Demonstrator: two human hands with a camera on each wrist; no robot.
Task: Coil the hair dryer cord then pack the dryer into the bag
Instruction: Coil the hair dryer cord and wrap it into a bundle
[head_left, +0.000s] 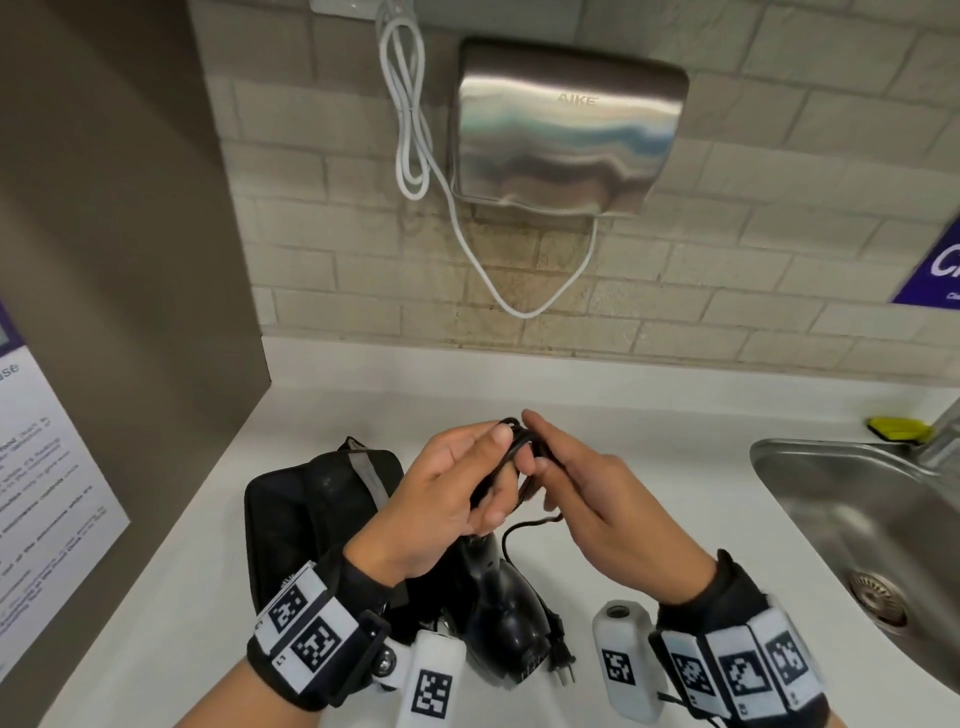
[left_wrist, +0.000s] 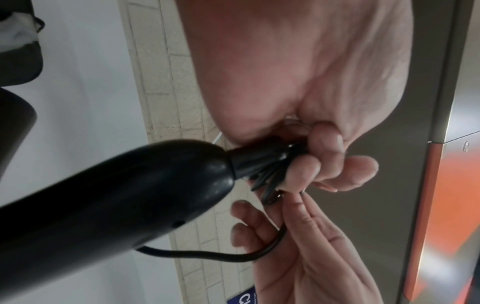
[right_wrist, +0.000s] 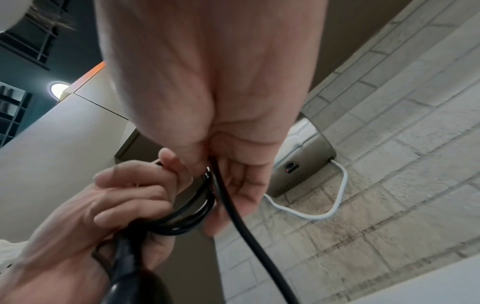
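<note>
I have my left hand (head_left: 447, 488) curled round a bundle of finished loops of the black cord (right_wrist: 197, 207), right where it leaves the handle of the hair dryer (head_left: 498, 618), so the coil stays anchored to the dryer and cannot spring apart. The dryer hangs from that grip just above the white counter (head_left: 332, 384), nozzle end towards me, which keeps its weight from dragging on the loops. My right hand (head_left: 597, 493) pinches the running strand against the coil, its other fingers loosely spread, to lay the next turn; I judge only a short tail is left, since the plug (head_left: 563, 665) already lies near the dryer body. The black bag (head_left: 311, 509) sits just left of my hands (whether its mouth is open I cannot tell), close enough, I judge, for a short move once the coiling is done.
</note>
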